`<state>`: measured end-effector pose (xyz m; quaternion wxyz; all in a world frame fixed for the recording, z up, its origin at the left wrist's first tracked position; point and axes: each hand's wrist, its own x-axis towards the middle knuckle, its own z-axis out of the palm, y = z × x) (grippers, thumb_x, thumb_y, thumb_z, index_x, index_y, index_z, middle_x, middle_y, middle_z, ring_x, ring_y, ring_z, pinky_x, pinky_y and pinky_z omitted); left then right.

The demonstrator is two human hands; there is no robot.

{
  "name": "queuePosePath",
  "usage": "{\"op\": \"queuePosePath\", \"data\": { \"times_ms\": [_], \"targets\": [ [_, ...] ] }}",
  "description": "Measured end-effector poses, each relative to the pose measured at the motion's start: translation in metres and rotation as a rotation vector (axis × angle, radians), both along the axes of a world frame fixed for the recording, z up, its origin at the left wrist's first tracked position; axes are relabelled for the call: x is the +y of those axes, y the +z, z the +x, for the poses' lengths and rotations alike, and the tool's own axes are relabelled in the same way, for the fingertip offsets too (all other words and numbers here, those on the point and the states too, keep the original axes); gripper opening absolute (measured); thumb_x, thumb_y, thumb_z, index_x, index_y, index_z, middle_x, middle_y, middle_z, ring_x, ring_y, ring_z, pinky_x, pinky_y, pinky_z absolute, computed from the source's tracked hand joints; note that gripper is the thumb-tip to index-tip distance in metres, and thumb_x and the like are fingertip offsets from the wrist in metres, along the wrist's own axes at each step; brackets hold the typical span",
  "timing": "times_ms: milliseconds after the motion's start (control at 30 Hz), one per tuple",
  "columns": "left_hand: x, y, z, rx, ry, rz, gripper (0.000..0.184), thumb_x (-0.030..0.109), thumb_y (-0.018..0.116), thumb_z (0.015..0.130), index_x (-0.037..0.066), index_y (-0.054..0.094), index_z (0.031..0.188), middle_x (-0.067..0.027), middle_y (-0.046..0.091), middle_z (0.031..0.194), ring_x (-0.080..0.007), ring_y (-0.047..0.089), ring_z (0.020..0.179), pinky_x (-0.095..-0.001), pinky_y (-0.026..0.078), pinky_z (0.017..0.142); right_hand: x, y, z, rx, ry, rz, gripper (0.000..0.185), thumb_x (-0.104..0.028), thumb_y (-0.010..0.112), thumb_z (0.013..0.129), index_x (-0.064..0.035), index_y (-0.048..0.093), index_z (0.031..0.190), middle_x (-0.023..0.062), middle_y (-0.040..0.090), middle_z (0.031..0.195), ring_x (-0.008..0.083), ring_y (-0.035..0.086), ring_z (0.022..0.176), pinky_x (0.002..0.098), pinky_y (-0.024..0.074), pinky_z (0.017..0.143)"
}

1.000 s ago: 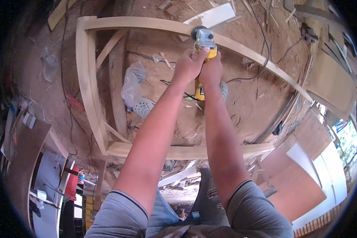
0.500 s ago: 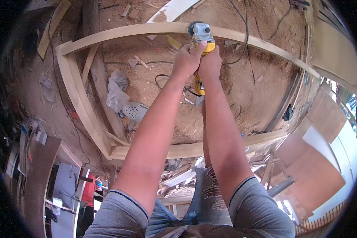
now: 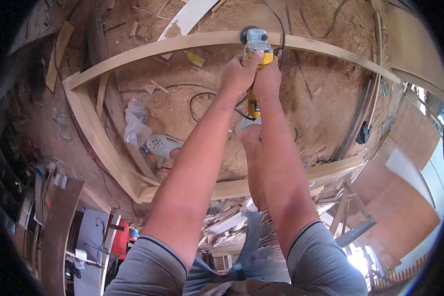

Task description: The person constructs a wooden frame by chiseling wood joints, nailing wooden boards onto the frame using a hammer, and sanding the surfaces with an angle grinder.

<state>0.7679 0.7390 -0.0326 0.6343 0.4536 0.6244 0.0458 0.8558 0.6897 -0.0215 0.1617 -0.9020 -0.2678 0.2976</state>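
Note:
Both hands grip a yellow angle grinder (image 3: 266, 58) with a grey metal head. My left hand (image 3: 238, 76) wraps its front part, thumb lying along the top. My right hand (image 3: 268, 81) is closed on the body from the right side; the grinder's rear end shows beneath it. The dark disc (image 3: 248, 34) at the head's left lies against or just over the far rail of a wooden frame (image 3: 192, 40); I cannot tell whether it touches. A black cord runs from the grinder's rear end.
Sawdust and wood scraps cover the ground (image 3: 202, 143). Inside the frame lie a plastic bag (image 3: 137, 123) and looping black cable (image 3: 192, 106). My feet, in perforated clogs (image 3: 164, 145), stand within the frame. Plywood sheets (image 3: 389, 187) lean at right; a cabinet-like piece (image 3: 59, 232) stands at left.
The grinder and both hands have shifted slightly right along the far rail. The camera view has moved a little, and more of my feet shows.

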Motion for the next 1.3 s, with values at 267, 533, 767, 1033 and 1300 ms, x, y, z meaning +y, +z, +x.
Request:
{"op": "queuePosePath", "data": {
  "times_ms": [267,533,767,1033,1300],
  "targets": [
    [-0.019,0.0,0.034,-0.153,-0.006,-0.083,0.092,0.078,0.053,0.095,-0.005,0.066,0.131,-0.0245,0.072,0.117,-0.0344,0.068,0.113,-0.0446,0.052,0.1,-0.014,-0.005,0.042,0.013,-0.053,-0.061,0.055,-0.035,0.079,0.088,0.0008,0.056,0.123,0.0293,0.072,0.113,0.0488,0.069,0.107,0.0551,0.0538,0.092],
    [-0.123,0.054,-0.127,0.027,-0.86,-0.295,0.074,0.072,0.069,0.088,0.004,0.075,0.117,-0.0215,0.075,0.103,-0.0364,0.072,0.1,-0.0436,0.055,0.086,-0.015,0.045,0.077,0.048,-0.286,0.212,0.049,-0.037,0.086,0.083,-0.0014,0.073,0.114,0.0111,0.078,0.108,0.0241,0.074,0.098,0.0376,0.0554,0.09],
    [-0.151,0.126,-0.384,0.703,-0.724,0.292,0.02,0.025,0.073,0.082,0.006,0.07,0.085,-0.0163,0.069,0.071,-0.0446,0.066,0.073,-0.0536,0.052,0.074,-0.011,0.079,0.073,0.188,-0.426,0.191,0.041,-0.03,0.083,0.085,-0.001,0.075,0.113,0.0086,0.077,0.104,0.0183,0.073,0.093,0.0359,0.0552,0.083],
    [-0.151,0.125,-0.333,0.375,-0.624,0.246,0.043,0.023,0.077,0.085,0.001,0.066,0.12,-0.0253,0.069,0.122,-0.0447,0.065,0.115,-0.0511,0.049,0.104,-0.012,0.054,0.013,0.13,-0.279,0.077,0.057,-0.036,0.087,0.079,-0.0001,0.064,0.117,0.0181,0.076,0.103,0.0314,0.076,0.093,0.043,0.0583,0.083],
    [-0.033,0.042,-0.059,-0.284,0.246,-0.17,0.056,0.048,0.062,0.106,-0.002,0.062,0.13,-0.0096,0.067,0.116,-0.0162,0.063,0.104,-0.0349,0.051,0.092,0.013,0.038,-0.012,0.131,0.129,-0.113,0.063,-0.037,0.083,0.083,0.0013,0.051,0.121,0.0285,0.073,0.099,0.0477,0.072,0.096,0.0553,0.0577,0.083]
  ]
}}
